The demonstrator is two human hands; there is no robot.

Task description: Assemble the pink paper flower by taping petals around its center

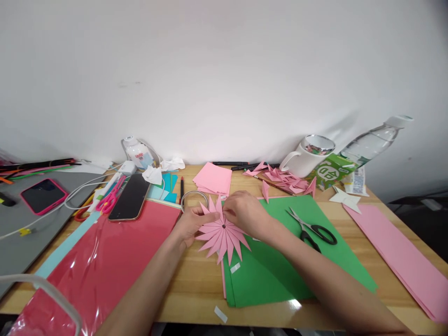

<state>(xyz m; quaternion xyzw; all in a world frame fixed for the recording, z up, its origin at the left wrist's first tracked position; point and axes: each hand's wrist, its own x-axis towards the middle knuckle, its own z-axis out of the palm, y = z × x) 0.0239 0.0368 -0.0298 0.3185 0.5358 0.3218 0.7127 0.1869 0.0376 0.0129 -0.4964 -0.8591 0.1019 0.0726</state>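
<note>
A pink folded-paper star [227,235] with many pointed blades round a small dark centre is held over the left edge of the green paper sheets [276,266]. My left hand [192,224] pinches its left side, thumb on top of the blades. Curled at the star's upper right is my right hand [245,212], its fingertips pressed together at the blades; whatever else they hold is hidden. Just behind my left hand lies a roll of tape [193,198]. Black-handled scissors [311,228] rest on the green sheets, and a small white strip [235,268] lies below the star.
Pink paper squares [213,178] and a heap of folded pink pieces [287,179] lie toward the wall. A white mug [310,156], green box [329,170] and water bottle [374,140] stand back right. Red sheets [115,261], a phone [129,198] and a cable [45,282] occupy the left.
</note>
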